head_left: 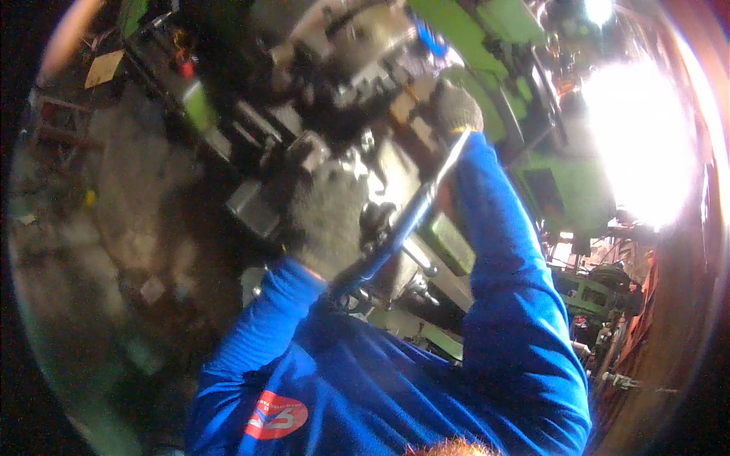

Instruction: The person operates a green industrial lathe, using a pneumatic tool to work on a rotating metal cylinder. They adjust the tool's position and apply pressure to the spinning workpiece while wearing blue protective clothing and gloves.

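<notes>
My left hand [327, 216], in a grey knit glove, rests over the metal parts at the middle of a machine that looks like a lathe. Its back faces up, and its fingers are hidden and blurred. Farther off to the right, my right hand [460, 110], gloved alike, is closed in a rounded shape beside the machine's green body [498, 114]; what it holds is hidden. A long blue tube-like piece with a pale thin end [411, 220] slants between my forearms, from near the right wrist towards the left wrist. Shiny metal fittings [376, 216] sit beside the left hand.
A ball-ended metal lever [426, 266] juts out close to my chest. Beyond the hands are large round metal parts [372, 34] and a blue item [432, 38]. Dark, stained floor [137, 220] spreads left. Other green machinery [585, 292] and a very bright light [642, 144] are at right.
</notes>
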